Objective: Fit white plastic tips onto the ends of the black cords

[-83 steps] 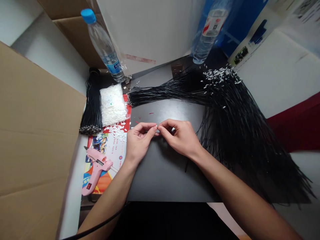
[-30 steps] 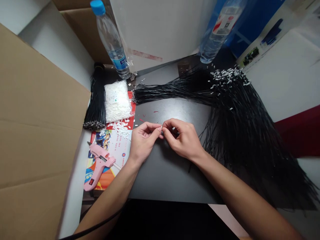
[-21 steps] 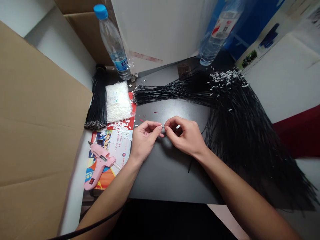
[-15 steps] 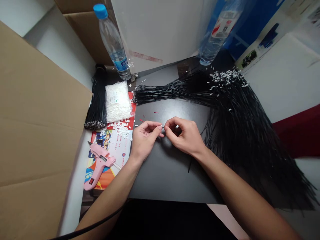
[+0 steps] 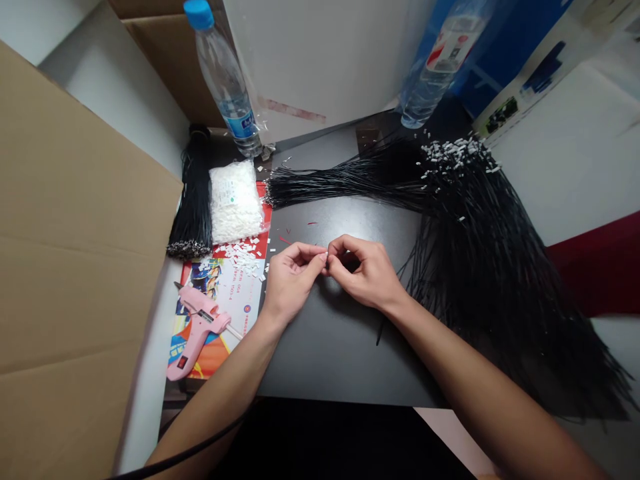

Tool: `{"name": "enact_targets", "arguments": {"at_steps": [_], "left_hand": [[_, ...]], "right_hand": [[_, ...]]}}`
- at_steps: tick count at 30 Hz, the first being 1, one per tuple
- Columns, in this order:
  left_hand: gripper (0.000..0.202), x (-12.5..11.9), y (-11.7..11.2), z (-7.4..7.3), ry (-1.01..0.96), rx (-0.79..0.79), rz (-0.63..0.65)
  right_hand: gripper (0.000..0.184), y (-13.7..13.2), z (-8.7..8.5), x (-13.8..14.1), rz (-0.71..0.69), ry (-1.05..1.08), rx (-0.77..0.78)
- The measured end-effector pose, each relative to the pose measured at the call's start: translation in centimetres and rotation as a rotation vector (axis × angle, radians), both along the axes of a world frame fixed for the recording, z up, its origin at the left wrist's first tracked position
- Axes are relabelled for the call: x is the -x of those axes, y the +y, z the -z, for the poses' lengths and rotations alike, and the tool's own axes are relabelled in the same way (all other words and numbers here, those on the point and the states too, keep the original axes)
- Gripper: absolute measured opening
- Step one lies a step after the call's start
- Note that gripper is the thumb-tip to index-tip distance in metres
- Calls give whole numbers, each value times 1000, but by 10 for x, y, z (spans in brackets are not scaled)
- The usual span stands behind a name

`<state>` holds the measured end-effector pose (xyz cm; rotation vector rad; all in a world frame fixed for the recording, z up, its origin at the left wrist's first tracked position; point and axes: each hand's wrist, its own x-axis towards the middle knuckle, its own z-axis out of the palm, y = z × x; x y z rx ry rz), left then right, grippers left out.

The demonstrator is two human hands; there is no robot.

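My left hand (image 5: 295,277) and my right hand (image 5: 365,270) meet fingertip to fingertip above the dark table (image 5: 345,360). Thumb and forefinger of the left are pinched on a tiny white connector housing, only a sliver of which shows. The right pinches a thin black wire, mostly hidden by the fingers; its loose tail (image 5: 379,332) hangs out below the palm. To the left, loose white connector housings (image 5: 240,255) lie scattered beside a clear bag of white housings (image 5: 236,203). Right of my hands spreads a large pile of black wires (image 5: 480,267), many with white ends.
A pink glue gun (image 5: 197,327) rests on a printed box at left. Behind stand two water bottles (image 5: 233,100), one at each side. Another black wire bundle (image 5: 345,180) lies across the back, and a tied bundle (image 5: 193,200) leans near the cardboard (image 5: 75,233).
My fingertips have come together, closing the small gap where a bit of wire showed between them. A white speck now shows at the left fingertips. The surroundings look the same.
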<state>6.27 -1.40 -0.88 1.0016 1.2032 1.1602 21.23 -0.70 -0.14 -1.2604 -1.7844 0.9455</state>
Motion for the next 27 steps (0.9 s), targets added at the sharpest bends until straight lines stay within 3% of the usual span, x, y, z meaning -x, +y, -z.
{"name": "enact_targets", "arguments": {"at_steps": [8,15,19,23,27], "left_hand": [[19,1,1,4,14,-26,-12],[17,-1,1,0,43,-89,4],[19,1,0,-2,16,-71,44],[33,1,-3,-6,7,-63,86],[28,3,-4,-14,87,-169,34]], "right_hand": [[9,-1,2,3,24,-10,-19],[8,-1,-1,0,60,-89,-129],[9,-5,-7,0,46,-107,-115],[9,0,-31,-12,134,-113,-101],[7,32,-72,-63,393,-301,-234]]}}
